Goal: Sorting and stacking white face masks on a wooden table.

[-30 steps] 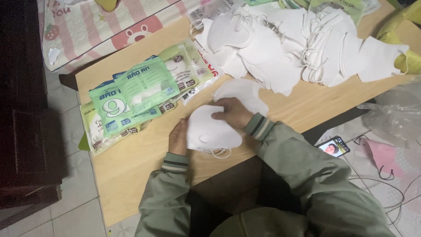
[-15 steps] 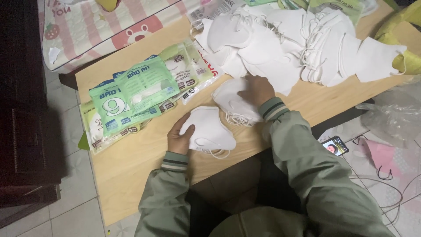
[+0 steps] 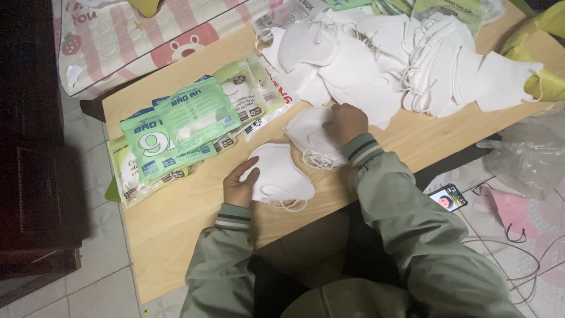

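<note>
We've got left hand [image 3: 238,187] fingers clamped on a mask [image 3: 278,175] mid-counter [image 3: 176,224] to pin it flat, right hand [image 3: 345,122] fingers closed on the next mask [image 3: 309,132] beside the pile [image 3: 400,65].

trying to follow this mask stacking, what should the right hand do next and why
Probably lift the top mask and carry it onto the mask that the left hand steadies. The right hand already rests on that mask, apart from the big loose pile.
</note>
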